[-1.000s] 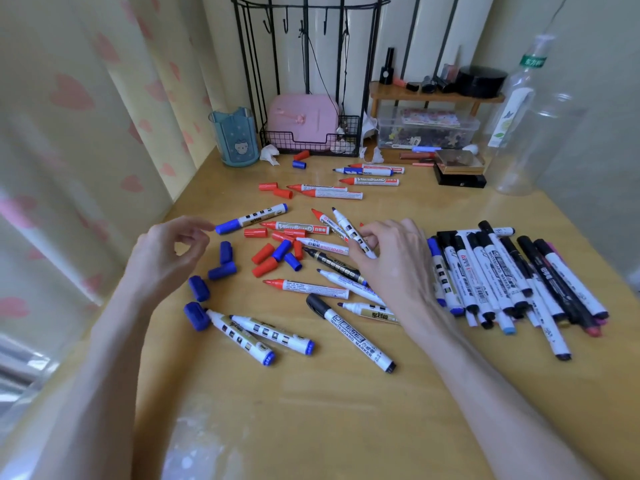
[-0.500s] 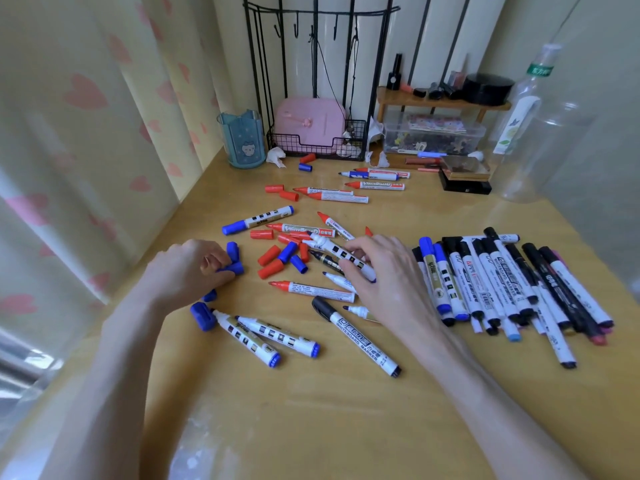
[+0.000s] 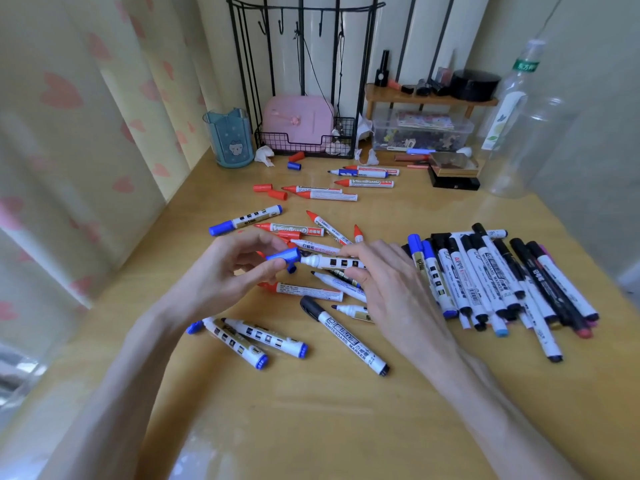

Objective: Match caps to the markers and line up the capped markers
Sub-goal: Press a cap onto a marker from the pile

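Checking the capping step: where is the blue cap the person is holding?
Head view, left of centre: the blue cap is pinched in the left hand, its mouth at the tip of the marker held by the right hand.

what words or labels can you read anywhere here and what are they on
"WHITEBOARD MARKER": black-capped marker lying nearest the camera.
"WHITEBOARD MARKER": black-capped marker in the row on the right.
"WHITEBOARD": uncapped red marker in the middle pile.
"WHITEBOARD": uncapped red marker at the back.
Too blurred to read: green bottle label, prints on the other markers.
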A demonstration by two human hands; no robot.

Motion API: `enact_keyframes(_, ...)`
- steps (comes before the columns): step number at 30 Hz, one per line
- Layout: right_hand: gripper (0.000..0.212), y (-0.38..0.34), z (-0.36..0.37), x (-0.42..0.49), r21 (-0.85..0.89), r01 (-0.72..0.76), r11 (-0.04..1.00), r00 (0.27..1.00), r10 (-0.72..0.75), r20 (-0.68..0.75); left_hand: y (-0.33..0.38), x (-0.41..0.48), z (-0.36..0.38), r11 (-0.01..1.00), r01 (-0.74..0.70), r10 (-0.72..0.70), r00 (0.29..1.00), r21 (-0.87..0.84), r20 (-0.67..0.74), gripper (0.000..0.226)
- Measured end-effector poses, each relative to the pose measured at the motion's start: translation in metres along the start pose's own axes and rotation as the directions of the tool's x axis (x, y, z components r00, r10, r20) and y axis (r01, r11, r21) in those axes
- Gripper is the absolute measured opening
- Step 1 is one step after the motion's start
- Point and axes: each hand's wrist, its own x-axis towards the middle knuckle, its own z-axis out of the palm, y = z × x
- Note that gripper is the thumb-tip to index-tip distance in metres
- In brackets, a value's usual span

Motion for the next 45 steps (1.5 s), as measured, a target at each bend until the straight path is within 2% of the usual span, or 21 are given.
enact_keyframes(9,0.035,0.010,0.003,-0.002,-0.047,-0.033,0.998,0.999,0.031,-0.025,-0.005,0.001,0.004,1.000,-0.016,0.016,1.000,0.005,0.011,0.016)
enact_keyframes(11,0.031,0.008,0.004,-0.002,-0.047,-0.023,0.999,0.999,0.022,-0.025,-0.007,0.002,0.008,0.999,-0.026,0.026,1.000,0.018,0.015,0.014)
enact_keyframes(15,0.023,0.006,0.003,-0.002,-0.022,-0.013,1.000,1.000,0.013,-0.003,-0.008,0.005,0.026,0.999,-0.036,0.039,0.995,0.036,-0.087,0.017)
enact_keyframes(19,0.024,0.015,-0.003,-0.002,0.015,0.007,1.000,1.000,-0.008,0.015,-0.010,0.006,0.037,0.982,-0.085,0.113,0.980,0.166,-0.164,0.029)
enact_keyframes(22,0.026,0.017,-0.005,-0.002,0.012,0.025,1.000,1.000,-0.025,0.016,-0.015,0.008,0.036,0.968,-0.112,0.144,0.981,0.223,-0.133,0.037)
enact_keyframes(27,0.025,0.017,-0.004,-0.003,0.040,0.062,0.997,0.998,-0.061,-0.013,-0.009,0.008,0.044,0.921,-0.190,0.242,0.963,0.340,-0.118,0.034)
enact_keyframes(39,0.056,0.022,0.002,-0.002,0.014,0.101,0.995,0.988,-0.099,-0.115,-0.006,0.015,0.055,0.901,-0.220,0.293,0.944,0.374,-0.150,0.024)
enact_keyframes(45,0.061,0.021,0.006,0.000,0.040,0.084,0.996,0.982,-0.076,-0.172,-0.002,0.019,0.057,0.889,-0.233,0.318,0.934,0.393,-0.166,0.021)
